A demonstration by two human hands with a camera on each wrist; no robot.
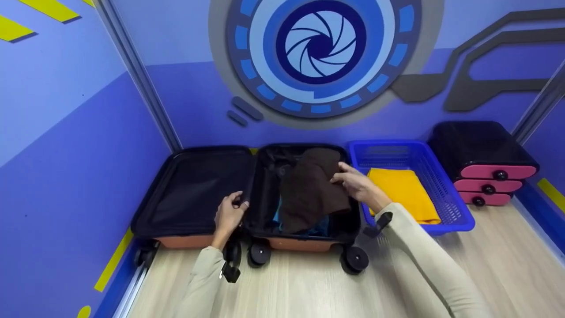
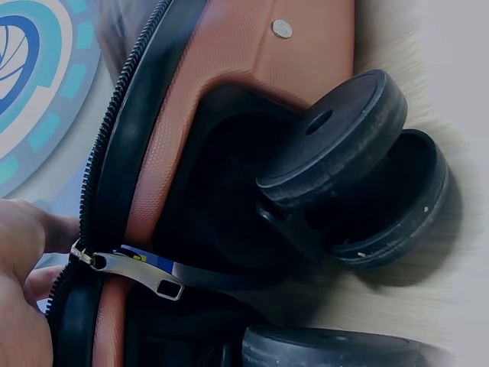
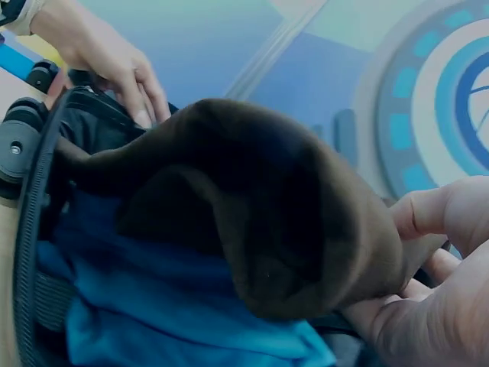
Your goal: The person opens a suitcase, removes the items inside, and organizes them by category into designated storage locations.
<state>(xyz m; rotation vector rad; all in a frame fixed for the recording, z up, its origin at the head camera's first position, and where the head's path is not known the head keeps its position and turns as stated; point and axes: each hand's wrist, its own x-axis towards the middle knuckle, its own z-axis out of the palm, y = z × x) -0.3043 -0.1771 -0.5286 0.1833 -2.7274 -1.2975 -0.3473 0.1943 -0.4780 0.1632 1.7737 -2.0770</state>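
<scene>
Brown cloth [image 1: 309, 194]: located in the right half of an unfolded suitcase [image 1: 304, 244], draped above a blue cloth [image 3: 176, 283]. Right hand [image 1: 359, 187]: grip clamped on the brown cloth, thumb and fingers pinching its right edge; in the right wrist view the cloth arches in a loose fold. Left hand [image 1: 228, 214]: at the inner rim of the suitcase's left half, fingers bent near a metal zip pull [image 2: 137, 275]; cannot tell whether this grip clasps the rim. To the right, a blue basket [image 1: 450, 227] holding a folded yellow cloth [image 1: 404, 192]; beyond it, a black drawer box [image 1: 481, 143] with pink fronts. All on a light wood-grain surface [image 1: 287, 291].
</scene>
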